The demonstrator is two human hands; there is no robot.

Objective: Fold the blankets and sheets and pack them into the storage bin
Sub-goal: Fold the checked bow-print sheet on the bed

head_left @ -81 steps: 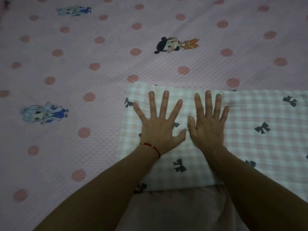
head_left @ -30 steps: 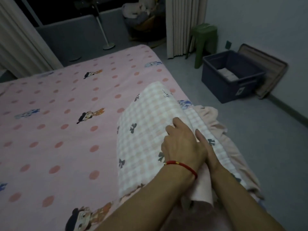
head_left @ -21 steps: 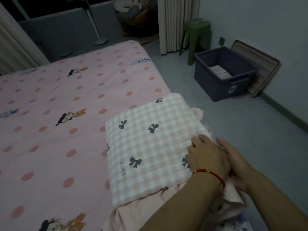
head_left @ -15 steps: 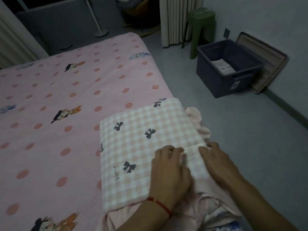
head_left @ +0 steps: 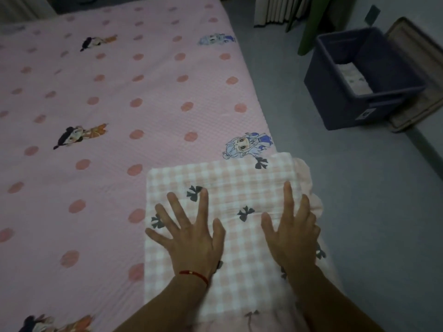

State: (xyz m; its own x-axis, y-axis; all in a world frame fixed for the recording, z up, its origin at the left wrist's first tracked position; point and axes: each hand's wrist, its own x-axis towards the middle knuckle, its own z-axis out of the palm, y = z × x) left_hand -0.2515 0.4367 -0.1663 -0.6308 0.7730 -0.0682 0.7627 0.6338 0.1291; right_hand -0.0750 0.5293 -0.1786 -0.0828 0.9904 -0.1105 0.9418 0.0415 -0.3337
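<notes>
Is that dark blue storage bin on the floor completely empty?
No, the storage bin already holds a pale folded cloth lying at its bottom.

Left hand (head_left: 191, 240) and right hand (head_left: 291, 236) press flat, fingers spread, on the folded checked blanket (head_left: 230, 188), storage bin (head_left: 340, 101) well apart.
</notes>
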